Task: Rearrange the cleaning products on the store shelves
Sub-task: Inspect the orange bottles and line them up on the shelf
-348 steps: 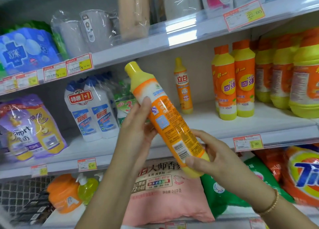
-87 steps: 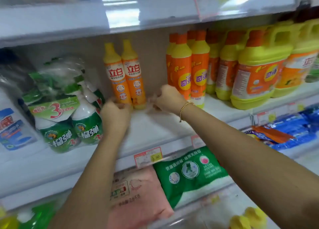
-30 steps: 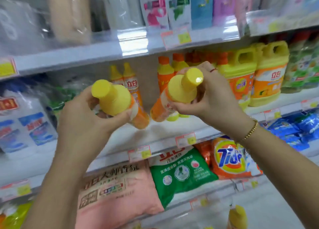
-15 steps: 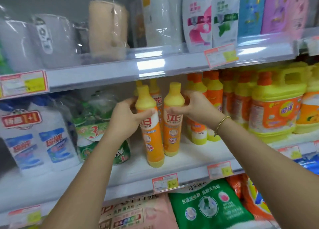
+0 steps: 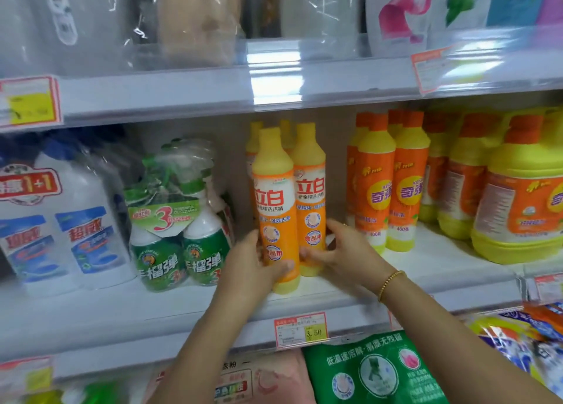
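Orange left bottle stands gripped low in your left hand, touching the right bottle (at its 3 o'clock) gripped in your right hand.

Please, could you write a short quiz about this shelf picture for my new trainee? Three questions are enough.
1. True or false: the price tag below the two front bottles reads 3.50.
2. What stands directly left of those bottles? A) green spray bottles B) brooms C) paper towels
3. Which hand wears the bracelet?

Key: 1 true. 2 A. 3 the right hand, which holds the right bottle, while the left hand grips the left bottle.
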Tool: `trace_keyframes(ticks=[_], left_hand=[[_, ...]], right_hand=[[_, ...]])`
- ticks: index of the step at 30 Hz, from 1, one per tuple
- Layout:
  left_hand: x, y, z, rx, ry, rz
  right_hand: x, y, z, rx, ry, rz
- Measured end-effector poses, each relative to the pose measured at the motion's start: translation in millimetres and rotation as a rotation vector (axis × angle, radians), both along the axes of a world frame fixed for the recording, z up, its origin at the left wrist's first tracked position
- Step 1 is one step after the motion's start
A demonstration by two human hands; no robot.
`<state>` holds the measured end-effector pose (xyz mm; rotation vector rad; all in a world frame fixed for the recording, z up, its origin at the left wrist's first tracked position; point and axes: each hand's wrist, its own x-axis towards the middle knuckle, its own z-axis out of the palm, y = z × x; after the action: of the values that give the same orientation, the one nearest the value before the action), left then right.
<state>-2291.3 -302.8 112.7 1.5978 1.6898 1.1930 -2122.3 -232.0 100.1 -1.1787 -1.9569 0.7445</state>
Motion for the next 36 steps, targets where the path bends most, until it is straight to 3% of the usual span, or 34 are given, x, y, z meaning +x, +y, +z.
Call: trace_keyframes(ticks=[13, 27, 36], left_hand=[[-0.7, 67.3, -8.2, 0.122, 0.071, 0.322], [7.2, 77.5, -15.2, 0.094, 0.122, 0.366], [7.1, 82.0, -22.8, 0.05, 0.209, 0.387]], right_hand=[[-27.7, 22.9, -4.3, 0.106, -0.092, -0.167], [-26.2, 33.5, -10.6, 0.041, -0.006, -0.178], [-30.2, 45.3, -19.6, 0.064, -0.168, -0.215]])
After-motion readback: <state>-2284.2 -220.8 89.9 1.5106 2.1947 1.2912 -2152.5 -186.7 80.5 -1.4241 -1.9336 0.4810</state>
